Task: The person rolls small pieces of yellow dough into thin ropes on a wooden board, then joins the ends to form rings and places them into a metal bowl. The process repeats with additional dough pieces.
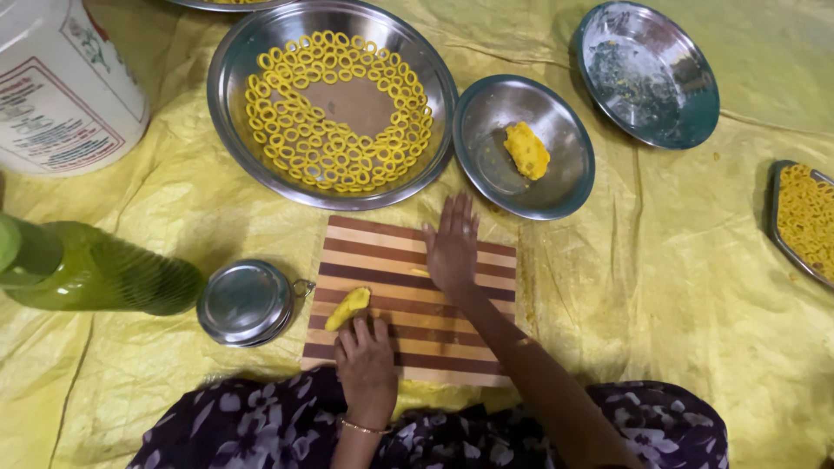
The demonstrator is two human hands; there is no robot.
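Observation:
A striped wooden board [382,260] lies in front of me on a yellow sheet. My left hand [365,360] rests on its near edge, fingertips touching a small lump of yellow dough [348,307]. My right hand [452,247] lies flat, fingers together, pressing on the board's far right part; a thin bit of yellow dough shows at its left edge. Beyond the board stands a large steel bowl [234,87] lined with many yellow dough rings [334,113]. A smaller steel bowl [495,130] to its right holds a dough lump [526,149].
A green bottle [95,274] lies on its side at the left, beside a round steel lid [245,301]. A white bucket [65,87] stands far left. An empty steel plate [647,74] sits far right, a tray of rings [804,217] at the right edge.

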